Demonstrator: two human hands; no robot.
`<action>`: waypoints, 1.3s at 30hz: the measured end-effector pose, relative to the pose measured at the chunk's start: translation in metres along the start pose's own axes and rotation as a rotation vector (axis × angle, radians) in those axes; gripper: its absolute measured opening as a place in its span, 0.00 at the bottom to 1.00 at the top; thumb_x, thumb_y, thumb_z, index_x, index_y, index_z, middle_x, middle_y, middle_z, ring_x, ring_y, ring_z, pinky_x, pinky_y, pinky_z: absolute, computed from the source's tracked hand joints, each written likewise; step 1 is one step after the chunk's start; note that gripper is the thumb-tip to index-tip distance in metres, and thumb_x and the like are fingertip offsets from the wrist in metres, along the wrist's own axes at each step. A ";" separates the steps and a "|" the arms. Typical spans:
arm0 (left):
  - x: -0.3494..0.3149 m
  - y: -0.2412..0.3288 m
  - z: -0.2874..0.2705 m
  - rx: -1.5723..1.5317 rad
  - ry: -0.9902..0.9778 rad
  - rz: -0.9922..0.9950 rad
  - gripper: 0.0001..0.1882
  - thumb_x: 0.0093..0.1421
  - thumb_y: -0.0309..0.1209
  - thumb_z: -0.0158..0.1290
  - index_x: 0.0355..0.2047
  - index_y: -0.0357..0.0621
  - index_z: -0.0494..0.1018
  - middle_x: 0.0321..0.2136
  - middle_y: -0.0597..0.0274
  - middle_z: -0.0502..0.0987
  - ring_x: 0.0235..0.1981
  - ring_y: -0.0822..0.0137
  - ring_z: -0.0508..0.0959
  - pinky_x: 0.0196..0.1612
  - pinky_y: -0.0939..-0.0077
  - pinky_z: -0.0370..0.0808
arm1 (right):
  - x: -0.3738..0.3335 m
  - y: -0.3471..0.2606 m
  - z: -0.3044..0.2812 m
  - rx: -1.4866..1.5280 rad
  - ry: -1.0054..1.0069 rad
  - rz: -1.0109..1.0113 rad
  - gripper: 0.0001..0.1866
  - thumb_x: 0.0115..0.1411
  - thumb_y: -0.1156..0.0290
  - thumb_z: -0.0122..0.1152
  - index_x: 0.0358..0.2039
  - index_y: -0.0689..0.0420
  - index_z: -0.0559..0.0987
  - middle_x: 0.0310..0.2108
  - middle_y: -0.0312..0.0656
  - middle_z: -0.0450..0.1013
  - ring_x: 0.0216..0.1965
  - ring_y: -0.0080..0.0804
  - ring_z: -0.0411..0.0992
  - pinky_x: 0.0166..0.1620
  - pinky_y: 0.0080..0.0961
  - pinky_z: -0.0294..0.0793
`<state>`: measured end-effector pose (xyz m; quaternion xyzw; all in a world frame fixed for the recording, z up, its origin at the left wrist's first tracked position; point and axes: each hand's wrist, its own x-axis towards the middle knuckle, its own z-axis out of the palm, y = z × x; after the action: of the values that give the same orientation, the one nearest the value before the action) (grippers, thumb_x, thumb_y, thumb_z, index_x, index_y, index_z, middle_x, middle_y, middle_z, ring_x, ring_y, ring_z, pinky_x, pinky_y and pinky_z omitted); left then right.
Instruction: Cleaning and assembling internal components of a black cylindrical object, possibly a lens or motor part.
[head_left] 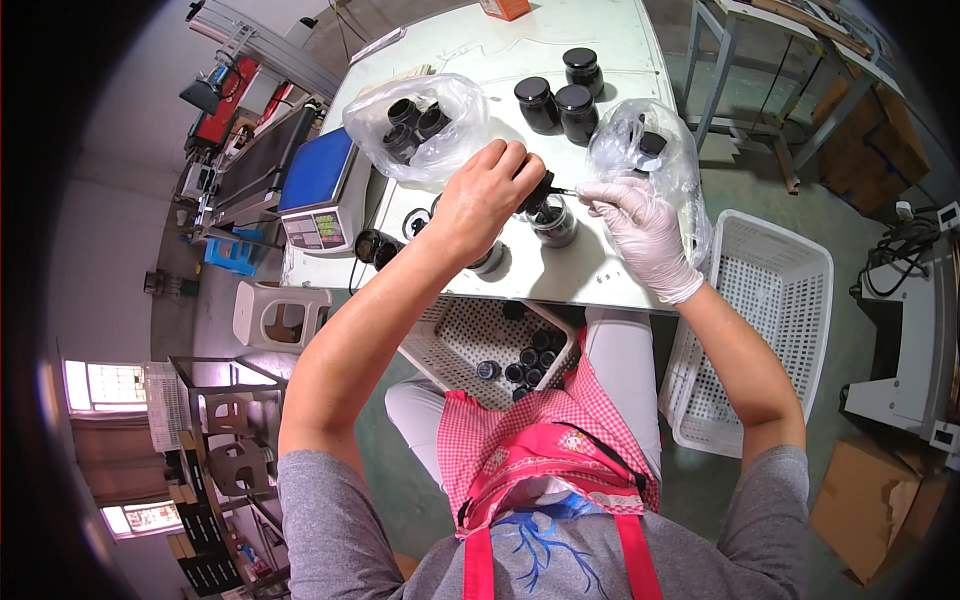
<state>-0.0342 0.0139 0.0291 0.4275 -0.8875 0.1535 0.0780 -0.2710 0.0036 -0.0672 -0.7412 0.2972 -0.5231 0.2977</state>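
Observation:
My bare left hand [488, 197] is closed around a small black container [537, 193], tilted over an open clear jar [554, 224] with dark contents. My right hand [640, 222], in a white glove, pinches a thin stick-like tool [566, 191] whose tip reaches the black container. The tool's end is hidden there. Under my left wrist, another clear jar [488, 260] is partly covered. Farther left on the table, a dark open jar [378, 248] sits near a black ring-shaped piece [415, 222].
Three black-lidded jars [577, 113] stand at the back. Plastic bags with dark jars lie left [462, 110] and right [668, 180]. A blue-topped scale [318, 170] is at left. One white crate [420, 335] with black pieces sits below; another crate [815, 300] stands right.

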 end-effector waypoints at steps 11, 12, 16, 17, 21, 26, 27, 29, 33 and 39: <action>0.001 0.000 -0.002 0.077 -0.074 0.013 0.22 0.53 0.24 0.58 0.50 0.44 0.68 0.45 0.55 0.71 0.51 0.55 0.73 0.55 0.63 0.75 | -0.005 0.002 -0.001 0.001 0.005 0.011 0.12 0.67 0.80 0.61 0.49 0.58 0.85 0.37 0.40 0.82 0.38 0.28 0.80 0.45 0.24 0.79; 0.002 0.001 -0.002 0.048 -0.048 0.008 0.22 0.52 0.22 0.57 0.48 0.43 0.68 0.45 0.55 0.71 0.52 0.53 0.74 0.53 0.61 0.77 | -0.005 0.002 0.000 -0.004 0.014 -0.002 0.12 0.67 0.80 0.61 0.49 0.58 0.85 0.37 0.40 0.82 0.38 0.28 0.80 0.45 0.24 0.79; 0.002 0.001 -0.003 0.033 -0.011 0.008 0.21 0.51 0.20 0.56 0.47 0.42 0.68 0.44 0.54 0.71 0.52 0.51 0.74 0.50 0.60 0.79 | -0.006 0.005 0.001 -0.015 0.022 -0.010 0.12 0.67 0.79 0.61 0.49 0.57 0.85 0.37 0.40 0.82 0.39 0.28 0.81 0.45 0.25 0.79; 0.002 0.001 -0.003 0.033 -0.011 0.008 0.21 0.51 0.20 0.56 0.47 0.42 0.68 0.44 0.54 0.71 0.52 0.51 0.74 0.50 0.60 0.79 | -0.006 0.005 0.001 -0.015 0.021 -0.010 0.12 0.67 0.79 0.61 0.49 0.57 0.85 0.37 0.40 0.82 0.39 0.28 0.81 0.45 0.25 0.79; 0.002 0.002 -0.004 0.032 -0.014 0.013 0.20 0.52 0.21 0.56 0.47 0.42 0.68 0.44 0.55 0.71 0.52 0.52 0.74 0.50 0.60 0.79 | -0.005 0.003 0.001 -0.014 0.021 -0.017 0.12 0.67 0.79 0.60 0.49 0.57 0.85 0.37 0.41 0.82 0.39 0.29 0.81 0.45 0.25 0.80; 0.001 0.000 -0.002 0.039 -0.006 0.014 0.20 0.52 0.22 0.56 0.46 0.42 0.69 0.44 0.55 0.71 0.52 0.52 0.74 0.50 0.60 0.79 | -0.005 -0.001 0.003 0.062 0.043 0.045 0.13 0.63 0.77 0.65 0.47 0.53 0.86 0.38 0.40 0.82 0.41 0.37 0.77 0.47 0.32 0.77; 0.001 0.000 -0.002 0.040 -0.003 0.018 0.20 0.52 0.22 0.56 0.47 0.42 0.69 0.45 0.55 0.71 0.52 0.52 0.74 0.50 0.60 0.79 | -0.005 -0.002 0.003 0.064 0.043 0.046 0.13 0.63 0.77 0.65 0.48 0.53 0.86 0.39 0.40 0.82 0.41 0.37 0.77 0.47 0.32 0.77; 0.001 0.001 -0.002 0.041 0.001 0.020 0.20 0.52 0.22 0.56 0.47 0.42 0.68 0.45 0.55 0.71 0.52 0.52 0.74 0.50 0.60 0.79 | -0.004 -0.002 0.002 0.067 0.042 0.047 0.13 0.63 0.77 0.65 0.48 0.53 0.86 0.39 0.40 0.82 0.41 0.37 0.77 0.47 0.32 0.77; 0.002 0.002 -0.004 0.039 -0.013 0.020 0.20 0.52 0.23 0.55 0.47 0.43 0.68 0.46 0.55 0.71 0.53 0.52 0.74 0.50 0.60 0.79 | -0.004 0.003 0.002 -0.013 0.043 -0.043 0.11 0.68 0.78 0.61 0.48 0.57 0.85 0.36 0.40 0.81 0.37 0.28 0.80 0.43 0.25 0.79; 0.002 0.001 -0.003 0.048 -0.022 0.031 0.21 0.52 0.23 0.56 0.48 0.43 0.68 0.46 0.56 0.70 0.53 0.53 0.73 0.50 0.61 0.79 | -0.005 0.003 0.002 -0.001 0.052 -0.026 0.11 0.68 0.79 0.61 0.48 0.57 0.85 0.35 0.40 0.81 0.36 0.28 0.80 0.43 0.25 0.79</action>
<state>-0.0365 0.0145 0.0323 0.4170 -0.8909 0.1711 0.0558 -0.2704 0.0061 -0.0729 -0.7314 0.2952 -0.5459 0.2826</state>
